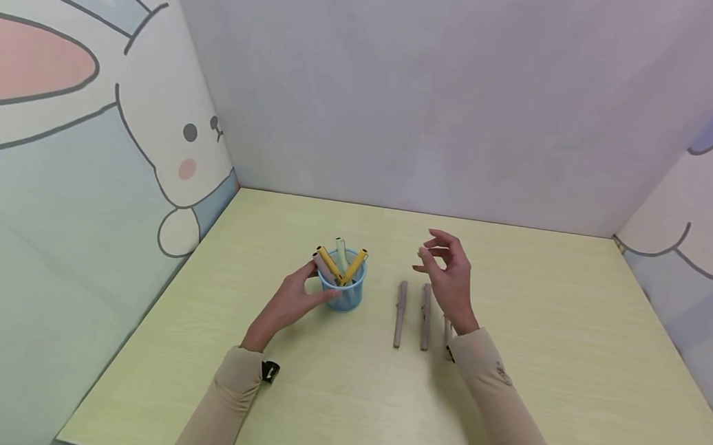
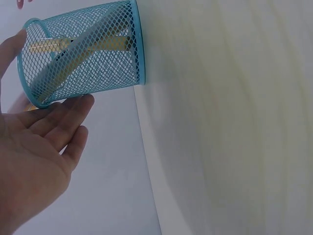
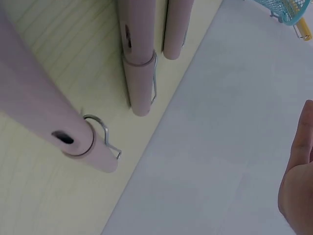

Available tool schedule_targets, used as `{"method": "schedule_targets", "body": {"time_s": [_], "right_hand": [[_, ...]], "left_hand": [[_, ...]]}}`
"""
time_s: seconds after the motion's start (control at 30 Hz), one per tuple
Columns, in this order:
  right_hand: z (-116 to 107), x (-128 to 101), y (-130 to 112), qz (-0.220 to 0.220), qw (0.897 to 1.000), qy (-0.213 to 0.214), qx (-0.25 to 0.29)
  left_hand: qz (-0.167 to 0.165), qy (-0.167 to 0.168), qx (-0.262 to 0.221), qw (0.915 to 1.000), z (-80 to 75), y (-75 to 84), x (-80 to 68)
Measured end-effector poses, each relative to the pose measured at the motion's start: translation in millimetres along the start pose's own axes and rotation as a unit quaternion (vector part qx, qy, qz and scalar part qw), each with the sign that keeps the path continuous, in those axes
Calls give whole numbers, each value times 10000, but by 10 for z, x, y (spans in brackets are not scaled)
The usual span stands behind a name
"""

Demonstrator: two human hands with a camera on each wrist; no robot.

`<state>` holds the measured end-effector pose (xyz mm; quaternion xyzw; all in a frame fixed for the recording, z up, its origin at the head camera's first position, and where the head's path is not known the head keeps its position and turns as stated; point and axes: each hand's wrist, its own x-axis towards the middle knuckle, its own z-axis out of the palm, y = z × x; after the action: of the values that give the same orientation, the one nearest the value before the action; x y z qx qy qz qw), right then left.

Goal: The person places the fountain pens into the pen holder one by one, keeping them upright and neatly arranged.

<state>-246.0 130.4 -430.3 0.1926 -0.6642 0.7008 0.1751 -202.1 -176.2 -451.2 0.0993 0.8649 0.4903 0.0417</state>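
Observation:
A light blue mesh pen cup (image 1: 343, 301) stands on the table with several pens in it: a mauve pen (image 1: 324, 266), two yellow pens (image 1: 355, 266) and a pale green pen (image 1: 341, 250). My left hand (image 1: 289, 303) grips the cup near its rim, thumb at the front and fingers round the far side. To the cup's right, three mauve pens (image 1: 400, 315) lie side by side, and wire clips show on them in the right wrist view. Above the rightmost pen (image 1: 448, 331), which my wrist partly covers, my right hand (image 1: 450, 279) hovers with loosely bent fingers, no object visible in them.
The pale yellow table (image 1: 560, 333) meets a grey back wall (image 1: 401, 115) behind the hands. Side panels with cartoon drawings, such as the rabbit panel (image 1: 147, 111) at left, border it on both sides.

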Motion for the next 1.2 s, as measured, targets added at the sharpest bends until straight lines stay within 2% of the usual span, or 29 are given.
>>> {"method": "schedule_targets", "body": {"time_s": [0.47, 0.77, 0.97, 1.2], "right_hand": [[-255, -45, 35, 259, 9992, 25, -293], [-503, -64, 47, 705, 9956, -37, -619], [-669, -98, 43, 1176, 9885, -195, -927], [-773, -156, 53, 1896, 9735, -349, -1226]], "left_hand": [[49, -23, 31, 10000, 2, 7, 4], [13, -6, -33, 10000, -6, 7, -1], [26, -28, -11, 10000, -10, 19, 0], [81, -31, 0, 10000, -10, 19, 5]]}}
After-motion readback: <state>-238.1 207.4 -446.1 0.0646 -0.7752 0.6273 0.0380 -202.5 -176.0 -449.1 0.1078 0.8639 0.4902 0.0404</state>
